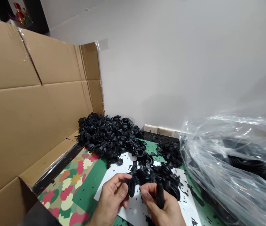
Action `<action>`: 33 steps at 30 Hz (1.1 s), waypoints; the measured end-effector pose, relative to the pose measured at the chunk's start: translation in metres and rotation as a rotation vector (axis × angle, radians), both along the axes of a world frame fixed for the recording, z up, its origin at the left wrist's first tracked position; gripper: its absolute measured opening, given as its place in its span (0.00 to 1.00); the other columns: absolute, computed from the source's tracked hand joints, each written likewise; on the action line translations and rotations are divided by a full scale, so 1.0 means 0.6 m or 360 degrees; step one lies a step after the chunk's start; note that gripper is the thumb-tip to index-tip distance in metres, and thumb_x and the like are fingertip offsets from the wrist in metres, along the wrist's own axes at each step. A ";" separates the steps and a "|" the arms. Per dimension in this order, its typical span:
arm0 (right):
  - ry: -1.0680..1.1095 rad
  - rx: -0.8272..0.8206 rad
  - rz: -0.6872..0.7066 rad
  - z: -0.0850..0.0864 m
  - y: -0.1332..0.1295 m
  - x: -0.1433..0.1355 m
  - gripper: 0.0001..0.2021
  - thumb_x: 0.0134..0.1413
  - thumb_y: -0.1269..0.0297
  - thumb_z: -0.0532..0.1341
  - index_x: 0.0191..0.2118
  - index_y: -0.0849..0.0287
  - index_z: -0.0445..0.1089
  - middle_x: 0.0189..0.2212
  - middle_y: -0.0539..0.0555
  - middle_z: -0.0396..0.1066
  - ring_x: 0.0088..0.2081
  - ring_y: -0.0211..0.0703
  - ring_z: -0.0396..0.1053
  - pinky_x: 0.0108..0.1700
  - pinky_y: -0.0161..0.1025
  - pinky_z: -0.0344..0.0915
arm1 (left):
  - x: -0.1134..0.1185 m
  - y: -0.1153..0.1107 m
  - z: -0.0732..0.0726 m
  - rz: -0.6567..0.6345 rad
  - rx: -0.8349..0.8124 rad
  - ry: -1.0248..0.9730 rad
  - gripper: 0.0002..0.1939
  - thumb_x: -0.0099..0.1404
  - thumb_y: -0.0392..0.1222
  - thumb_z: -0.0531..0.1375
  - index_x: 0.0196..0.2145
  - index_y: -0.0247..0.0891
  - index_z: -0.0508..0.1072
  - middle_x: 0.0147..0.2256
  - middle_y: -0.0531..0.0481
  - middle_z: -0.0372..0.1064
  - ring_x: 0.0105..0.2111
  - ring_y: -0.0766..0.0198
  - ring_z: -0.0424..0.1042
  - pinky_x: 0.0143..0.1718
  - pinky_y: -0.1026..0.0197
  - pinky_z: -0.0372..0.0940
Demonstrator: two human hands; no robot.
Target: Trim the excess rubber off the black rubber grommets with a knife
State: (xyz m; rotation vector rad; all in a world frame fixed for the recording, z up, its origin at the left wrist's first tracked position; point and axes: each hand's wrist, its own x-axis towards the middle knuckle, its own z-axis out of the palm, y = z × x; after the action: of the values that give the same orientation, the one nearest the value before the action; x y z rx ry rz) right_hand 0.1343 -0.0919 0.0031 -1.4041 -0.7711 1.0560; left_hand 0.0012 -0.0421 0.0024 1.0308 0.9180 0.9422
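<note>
My left hand [114, 196] is closed, with a black ribbed rubber bellows [130, 187] between thumb and fingers. To its right, my right hand [160, 205] curls around a black rod-shaped tool [160, 193]; its working end cannot be made out. The right thumb and forefinger are pinched together close to the bellows, and whether a scrap sits between them is too small to tell. Just beyond both hands, more black ribbed rubber pieces [168, 180] lie among thin trimmings on a white sheet [133, 207].
A large heap of black rubber pieces [110, 135] rests against a tall cardboard panel [59, 62] on the left. Black scraps [170, 150] are piled near the wall [182, 62]. A clear plastic bag [218, 175] holding black parts bulges at the right. Patterned paper [69, 185] lies front left.
</note>
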 end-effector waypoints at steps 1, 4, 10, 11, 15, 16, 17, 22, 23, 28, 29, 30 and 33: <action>0.0015 -0.0038 0.0027 -0.005 0.001 0.001 0.16 0.42 0.49 0.63 0.24 0.60 0.71 0.14 0.43 0.53 0.18 0.34 0.48 0.20 0.33 0.47 | -0.001 0.002 -0.003 0.0001 0.0100 0.0049 0.25 0.49 0.58 0.68 0.37 0.35 0.75 0.21 0.56 0.62 0.19 0.73 0.56 0.19 0.71 0.49; 0.0108 -0.0079 0.0107 -0.020 0.002 0.003 0.20 0.40 0.46 0.65 0.27 0.61 0.73 0.13 0.41 0.49 0.16 0.31 0.43 0.17 0.32 0.42 | -0.005 0.006 -0.012 0.0014 0.0319 0.0158 0.26 0.45 0.57 0.70 0.36 0.36 0.76 0.25 0.54 0.64 0.22 0.70 0.56 0.21 0.69 0.53; 0.0195 0.0042 0.0102 -0.040 0.005 -0.001 0.23 0.38 0.43 0.67 0.29 0.61 0.75 0.10 0.41 0.48 0.13 0.31 0.45 0.16 0.32 0.48 | -0.010 -0.001 -0.004 -0.0016 0.0464 0.0408 0.19 0.47 0.45 0.72 0.37 0.38 0.77 0.26 0.54 0.64 0.24 0.68 0.57 0.25 0.67 0.55; 0.0213 0.0049 0.0104 -0.041 0.005 -0.002 0.23 0.38 0.43 0.67 0.28 0.61 0.75 0.10 0.41 0.49 0.13 0.31 0.45 0.16 0.31 0.47 | -0.010 -0.002 -0.001 -0.0029 0.0502 0.0463 0.17 0.47 0.42 0.72 0.36 0.38 0.78 0.27 0.54 0.65 0.24 0.68 0.57 0.26 0.67 0.56; 0.0292 0.0029 0.0123 -0.042 0.006 -0.003 0.23 0.36 0.42 0.68 0.25 0.61 0.72 0.11 0.41 0.50 0.14 0.29 0.42 0.16 0.31 0.44 | -0.008 -0.004 0.012 -0.0084 0.0666 0.0573 0.14 0.48 0.36 0.71 0.36 0.40 0.78 0.32 0.51 0.69 0.29 0.63 0.64 0.31 0.65 0.60; 0.0302 0.0027 0.0121 -0.042 0.006 -0.004 0.24 0.36 0.41 0.68 0.24 0.61 0.71 0.11 0.41 0.49 0.14 0.29 0.41 0.16 0.31 0.43 | -0.008 -0.004 0.014 -0.0085 0.0707 0.0570 0.13 0.48 0.36 0.70 0.35 0.40 0.78 0.33 0.50 0.69 0.30 0.62 0.65 0.32 0.65 0.61; 0.0309 0.0028 0.0117 -0.043 0.006 -0.004 0.24 0.35 0.41 0.68 0.23 0.61 0.70 0.12 0.41 0.49 0.14 0.29 0.41 0.16 0.31 0.42 | -0.007 -0.004 0.017 -0.0075 0.0740 0.0567 0.12 0.48 0.36 0.70 0.33 0.39 0.77 0.33 0.49 0.70 0.32 0.60 0.66 0.33 0.64 0.61; 0.0438 0.0000 0.0097 -0.049 0.006 -0.003 0.23 0.34 0.43 0.69 0.22 0.61 0.68 0.12 0.40 0.47 0.15 0.28 0.40 0.17 0.30 0.37 | -0.004 -0.001 0.024 0.0012 0.0702 0.0548 0.09 0.48 0.32 0.68 0.30 0.37 0.77 0.31 0.48 0.71 0.30 0.61 0.67 0.31 0.64 0.61; 0.0457 -0.0014 0.0089 -0.050 0.006 -0.003 0.23 0.34 0.43 0.69 0.22 0.61 0.68 0.12 0.40 0.48 0.15 0.28 0.40 0.17 0.30 0.38 | -0.003 -0.001 0.023 0.0023 0.0651 0.0525 0.09 0.48 0.31 0.67 0.30 0.37 0.76 0.30 0.49 0.71 0.29 0.61 0.67 0.30 0.64 0.61; 0.0482 -0.0020 0.0053 -0.054 0.008 0.000 0.23 0.33 0.44 0.70 0.21 0.61 0.70 0.12 0.43 0.54 0.14 0.30 0.47 0.18 0.32 0.49 | 0.001 0.000 0.020 0.0054 0.0408 0.0426 0.08 0.48 0.31 0.64 0.29 0.36 0.75 0.25 0.53 0.69 0.25 0.64 0.65 0.29 0.65 0.61; 0.0496 -0.0024 0.0056 -0.054 0.008 0.000 0.23 0.32 0.43 0.70 0.21 0.61 0.70 0.12 0.43 0.54 0.14 0.30 0.47 0.18 0.32 0.49 | 0.002 0.000 0.020 0.0055 0.0402 0.0415 0.07 0.48 0.32 0.64 0.29 0.36 0.75 0.25 0.53 0.68 0.25 0.64 0.65 0.28 0.65 0.61; 0.0502 -0.0031 0.0061 -0.054 0.009 0.000 0.23 0.32 0.43 0.69 0.21 0.61 0.69 0.12 0.42 0.54 0.14 0.31 0.48 0.18 0.32 0.49 | 0.002 0.000 0.019 0.0057 0.0416 0.0406 0.07 0.48 0.32 0.64 0.29 0.36 0.76 0.25 0.52 0.68 0.26 0.64 0.64 0.28 0.65 0.60; 0.0451 -0.0028 0.0071 -0.051 0.010 -0.002 0.23 0.33 0.43 0.69 0.20 0.61 0.69 0.12 0.43 0.54 0.14 0.31 0.48 0.17 0.31 0.49 | 0.001 0.001 0.020 0.0037 0.0536 0.0409 0.07 0.49 0.31 0.64 0.28 0.37 0.77 0.28 0.51 0.67 0.27 0.63 0.64 0.29 0.65 0.60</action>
State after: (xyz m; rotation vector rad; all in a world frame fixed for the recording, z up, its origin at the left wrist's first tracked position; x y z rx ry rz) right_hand 0.1328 -0.0859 -0.0273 -1.2223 -0.5888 1.2666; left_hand 0.0021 -0.0417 0.0144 1.4557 1.0038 1.0209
